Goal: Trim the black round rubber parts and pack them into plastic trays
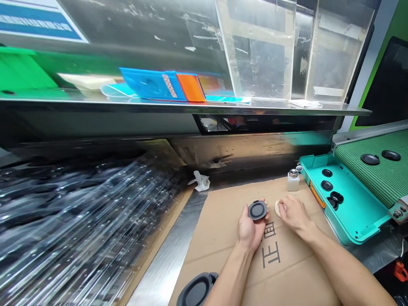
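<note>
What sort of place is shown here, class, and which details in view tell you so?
Probably a factory workstation: a green conveyor belt carries round black parts, a teal tray beside it holds more, and clear plastic packaging is stacked at the left.

On my remote feed, I see a small round lid (257, 210), matte dark gray, with concentric rings on its face and a small black tab at its far edge. It rests face up, slightly tilted, in the left hand (248, 226). Near it but apart, an off-white pad (277, 209), partly hidden, is pinched by the right hand (293, 213).
</note>
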A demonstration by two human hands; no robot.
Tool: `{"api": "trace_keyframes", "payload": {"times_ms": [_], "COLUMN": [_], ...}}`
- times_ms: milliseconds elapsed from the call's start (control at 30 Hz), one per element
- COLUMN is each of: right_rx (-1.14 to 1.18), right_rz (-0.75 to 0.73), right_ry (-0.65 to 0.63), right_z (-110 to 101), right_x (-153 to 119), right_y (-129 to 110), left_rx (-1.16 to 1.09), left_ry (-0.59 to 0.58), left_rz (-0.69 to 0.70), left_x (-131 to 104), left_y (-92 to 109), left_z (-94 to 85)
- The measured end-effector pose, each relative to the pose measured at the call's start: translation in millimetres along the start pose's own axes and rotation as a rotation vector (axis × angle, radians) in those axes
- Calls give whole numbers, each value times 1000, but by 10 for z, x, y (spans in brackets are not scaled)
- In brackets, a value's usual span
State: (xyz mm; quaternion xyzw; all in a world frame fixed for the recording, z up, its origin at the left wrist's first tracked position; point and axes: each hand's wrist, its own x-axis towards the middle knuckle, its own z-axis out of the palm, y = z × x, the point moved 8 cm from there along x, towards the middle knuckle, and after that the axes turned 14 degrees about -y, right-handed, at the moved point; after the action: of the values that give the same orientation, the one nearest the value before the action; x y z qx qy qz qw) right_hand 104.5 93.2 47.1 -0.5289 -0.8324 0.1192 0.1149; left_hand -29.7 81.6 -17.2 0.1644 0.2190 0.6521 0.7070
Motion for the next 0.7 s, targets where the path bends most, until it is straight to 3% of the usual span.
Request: {"api": "trace_keyframes", "payload": {"times_ms": [100,200,300,433,500,600,700], "right_rx": [-67,-177,-179,-90,18,240,283], "right_rz": [149,216,40,-119,-123,-157,-255], "right_ry": [33,38,49,-102,-55,114,132], "right_z": [-106,-163,-165,-8,-17,-71,-10], "right_x": [22,1,-39,-50,-48,-89,-124], "right_y": [275,338,127,-50,-72,-172,-419], "left_rx": [-103,-156,-118,-94,-108,-97,-90], "left_ry": [-33,-63,-96,-113,-92,-68,-73], "left_rz": [-52,-86,-36,44,60,54,-26], "left_x": [-22,-49,-60,-63,-55,-29,-15], "left_y": [14,-7,46,154,171,112,-65], "left_z": [40,120,196,224,189,143,150]}}
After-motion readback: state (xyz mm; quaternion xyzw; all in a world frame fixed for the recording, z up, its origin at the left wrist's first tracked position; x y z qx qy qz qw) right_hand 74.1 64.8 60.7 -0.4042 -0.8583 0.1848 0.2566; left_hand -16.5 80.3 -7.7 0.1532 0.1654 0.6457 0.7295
